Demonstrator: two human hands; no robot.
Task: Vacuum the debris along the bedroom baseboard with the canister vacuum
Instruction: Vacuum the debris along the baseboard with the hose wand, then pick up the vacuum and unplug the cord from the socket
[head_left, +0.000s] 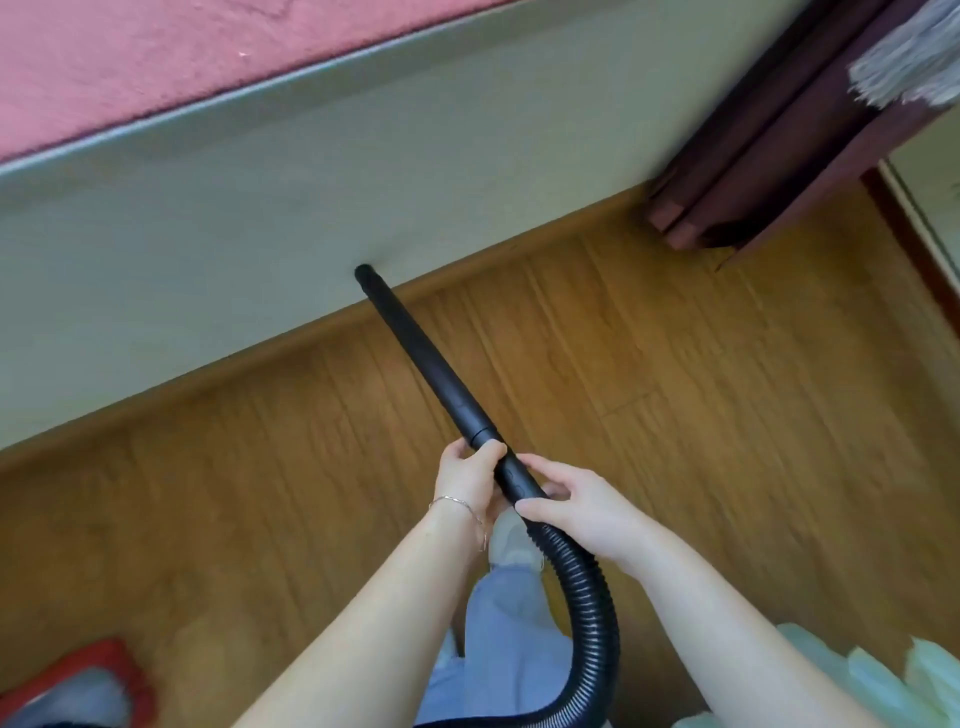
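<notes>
Both your grips grasp the black wand (431, 374) at lower centre, left hand (467, 480) above right hand (576, 506), its tip at the baseboard (291, 340) mid-frame, the ribbed hose (592, 613) running off the bottom edge, canister unseen, debris too blurred to discern.

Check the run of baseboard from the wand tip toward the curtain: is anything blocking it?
Nothing visible blocks it. The wand, held by the left hand and right hand, has its tip at the baseboard. Bare floor follows until the dark curtain, whose hem hangs over the baseboard's far end.
</notes>
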